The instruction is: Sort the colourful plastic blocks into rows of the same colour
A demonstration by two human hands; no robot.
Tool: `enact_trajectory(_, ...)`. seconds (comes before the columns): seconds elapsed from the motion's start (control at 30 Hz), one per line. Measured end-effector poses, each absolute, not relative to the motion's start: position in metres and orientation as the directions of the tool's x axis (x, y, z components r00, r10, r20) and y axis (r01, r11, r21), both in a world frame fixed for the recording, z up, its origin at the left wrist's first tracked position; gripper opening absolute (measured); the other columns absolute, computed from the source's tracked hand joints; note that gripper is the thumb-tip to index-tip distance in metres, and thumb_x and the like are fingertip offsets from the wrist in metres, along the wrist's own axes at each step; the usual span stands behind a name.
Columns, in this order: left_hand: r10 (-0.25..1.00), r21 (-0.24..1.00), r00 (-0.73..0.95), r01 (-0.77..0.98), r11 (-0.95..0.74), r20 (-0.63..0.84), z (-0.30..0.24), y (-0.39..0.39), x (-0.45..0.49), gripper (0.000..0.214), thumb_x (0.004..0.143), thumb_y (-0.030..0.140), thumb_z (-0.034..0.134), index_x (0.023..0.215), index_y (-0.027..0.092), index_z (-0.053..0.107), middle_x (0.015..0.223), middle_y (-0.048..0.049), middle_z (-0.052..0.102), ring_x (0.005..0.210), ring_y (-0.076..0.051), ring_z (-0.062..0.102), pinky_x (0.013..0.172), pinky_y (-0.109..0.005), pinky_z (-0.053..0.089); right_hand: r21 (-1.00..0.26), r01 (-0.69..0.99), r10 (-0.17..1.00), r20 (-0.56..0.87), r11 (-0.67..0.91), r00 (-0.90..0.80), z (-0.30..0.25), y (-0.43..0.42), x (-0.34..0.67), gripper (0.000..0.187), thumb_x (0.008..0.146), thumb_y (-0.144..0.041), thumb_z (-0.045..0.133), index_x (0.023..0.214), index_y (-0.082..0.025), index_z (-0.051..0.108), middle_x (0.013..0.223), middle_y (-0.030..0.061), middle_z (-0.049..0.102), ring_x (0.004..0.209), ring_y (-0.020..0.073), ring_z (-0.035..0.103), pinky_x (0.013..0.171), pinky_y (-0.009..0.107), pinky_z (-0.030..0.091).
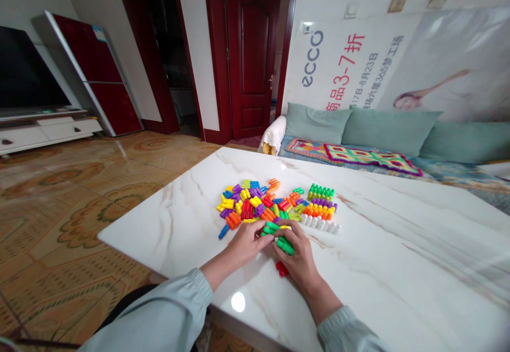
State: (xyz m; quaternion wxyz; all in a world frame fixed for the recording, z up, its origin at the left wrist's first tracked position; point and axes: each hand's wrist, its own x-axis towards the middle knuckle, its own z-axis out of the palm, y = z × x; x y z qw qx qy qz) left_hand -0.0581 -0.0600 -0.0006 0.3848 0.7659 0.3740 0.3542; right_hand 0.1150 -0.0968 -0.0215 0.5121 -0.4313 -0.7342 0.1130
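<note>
My left hand [250,239] is closed on green bullet-shaped toy blocks [270,228] near the table's front edge. Close beside it, my right hand [298,248] grips more green blocks [285,245], and the fingertips of both hands nearly meet. Just beyond them lies a loose pile of coloured blocks [247,209] in red, yellow, orange, purple, blue and green. To the right of the pile, blocks stand in neat rows: green [321,191], purple, orange and yellow, with white ones [321,224] nearest me. A red block [281,269] lies partly hidden beside my right wrist.
Everything rests on a white marble-look table [398,267]. Behind it is a sofa with green cushions [390,131] and a crocheted cover. A dark red door [253,54], a red fridge [91,70] and a TV cabinet [48,131] stand further back on the tiled floor.
</note>
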Motion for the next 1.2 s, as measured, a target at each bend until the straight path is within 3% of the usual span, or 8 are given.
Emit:
enact_trajectory(0.2, 0.928, 0.902, 0.310, 0.308, -0.303, 0.206, 0.001, -0.052, -0.061, 0.021, 0.078, 0.032, 0.063, 0.088, 0.014, 0.068, 0.077, -0.0033, 0.069, 0.073, -0.018, 0.062, 0.065, -0.026, 0.048, -0.644, 0.511, 0.779, 0.621, 0.569, -0.084, -0.020, -0.096, 0.116, 0.013, 0.086, -0.029, 0.061, 0.097, -0.022, 0.063, 0.112, 0.0089, 0.058, 0.106, 0.0220, 0.059, 0.090, 0.036, 0.050)
enact_trajectory(0.4, 0.968, 0.963, 0.228, 0.220, -0.158, 0.107, -0.003, -0.041, -0.074, 0.037, 0.075, 0.041, 0.064, 0.098, 0.012, 0.065, 0.081, -0.0058, 0.070, 0.063, -0.016, 0.063, 0.058, -0.026, 0.049, -0.614, 0.560, 0.809, 0.555, 0.557, -0.196, -0.028, -0.092, 0.117, 0.062, 0.087, -0.047, 0.061, 0.140, -0.024, 0.041, 0.150, 0.0145, 0.034, 0.138, 0.0290, 0.034, 0.110, 0.047, 0.035)
enact_trajectory(0.5, 0.970, 0.969, 0.223, 0.205, -0.141, 0.095, -0.005, -0.040, -0.076, 0.039, 0.076, 0.044, 0.062, 0.098, 0.011, 0.065, 0.079, -0.0054, 0.070, 0.058, -0.015, 0.062, 0.056, -0.026, 0.049, -0.611, 0.569, 0.805, 0.568, 0.551, -0.169, -0.029, -0.093, 0.119, 0.052, 0.090, -0.046, 0.055, 0.137, -0.024, 0.046, 0.147, 0.0134, 0.040, 0.135, 0.0273, 0.039, 0.109, 0.046, 0.036)
enact_trajectory(0.67, 0.943, 0.971, 0.326, 0.195, -0.136, 0.067, -0.001, -0.048, -0.072, 0.043, 0.078, 0.041, 0.063, 0.108, 0.010, 0.066, 0.085, -0.0068, 0.072, 0.061, -0.015, 0.062, 0.057, -0.026, 0.048, -0.595, 0.581, 0.791, 0.594, 0.555, -0.148, -0.026, -0.095, 0.119, 0.050, 0.087, -0.045, 0.060, 0.132, -0.023, 0.051, 0.115, 0.0106, 0.063, 0.105, 0.0257, 0.060, 0.093, 0.042, 0.047)
enact_trajectory(0.77, 0.895, 0.946, 0.431, 0.228, -0.231, 0.115, 0.000, -0.053, -0.068, 0.034, 0.078, 0.034, 0.064, 0.102, 0.011, 0.069, 0.087, -0.0070, 0.072, 0.071, -0.017, 0.063, 0.062, -0.025, 0.049, -0.605, 0.567, 0.800, 0.573, 0.559, -0.177, -0.024, -0.097, 0.118, 0.044, 0.088, -0.039, 0.061, 0.129, -0.025, 0.054, 0.101, 0.0068, 0.066, 0.092, 0.0226, 0.061, 0.084, 0.038, 0.049)
enact_trajectory(0.93, 0.881, 0.889, 0.433, 0.304, -0.343, 0.192, 0.001, -0.056, -0.065, 0.026, 0.076, 0.026, 0.068, 0.099, 0.014, 0.071, 0.086, -0.0049, 0.072, 0.074, -0.017, 0.063, 0.065, -0.025, 0.048, -0.654, 0.537, 0.817, 0.562, 0.534, -0.127, -0.021, -0.100, 0.116, 0.026, 0.086, -0.031, 0.061, 0.111, -0.023, 0.062, 0.091, 0.0037, 0.064, 0.087, 0.0201, 0.060, 0.080, 0.035, 0.047)
enact_trajectory(1.07, 0.855, 0.790, 0.382, 0.371, -0.488, 0.350, 0.007, -0.061, -0.064, 0.023, 0.079, 0.030, 0.069, 0.097, 0.017, 0.069, 0.089, -0.0050, 0.069, 0.078, -0.017, 0.063, 0.070, -0.028, 0.050, -0.712, 0.520, 0.793, 0.600, 0.471, 0.103, -0.022, -0.098, 0.119, 0.015, 0.084, -0.032, 0.060, 0.095, -0.021, 0.060, 0.084, 0.0018, 0.063, 0.078, 0.0177, 0.057, 0.073, 0.032, 0.047)
enact_trajectory(1.2, 0.719, 0.534, 0.527, 0.485, -0.693, 0.454, 0.009, -0.076, -0.058, 0.027, 0.077, 0.042, 0.071, 0.094, 0.021, 0.070, 0.099, -0.0077, 0.067, 0.095, -0.023, 0.061, 0.087, -0.037, 0.048, -0.812, 0.464, 0.700, 0.559, 0.354, 0.444, -0.025, -0.091, 0.128, 0.020, 0.082, -0.037, 0.061, 0.091, -0.020, 0.055, 0.083, 0.0012, 0.060, 0.073, 0.0158, 0.054, 0.065, 0.029, 0.044)
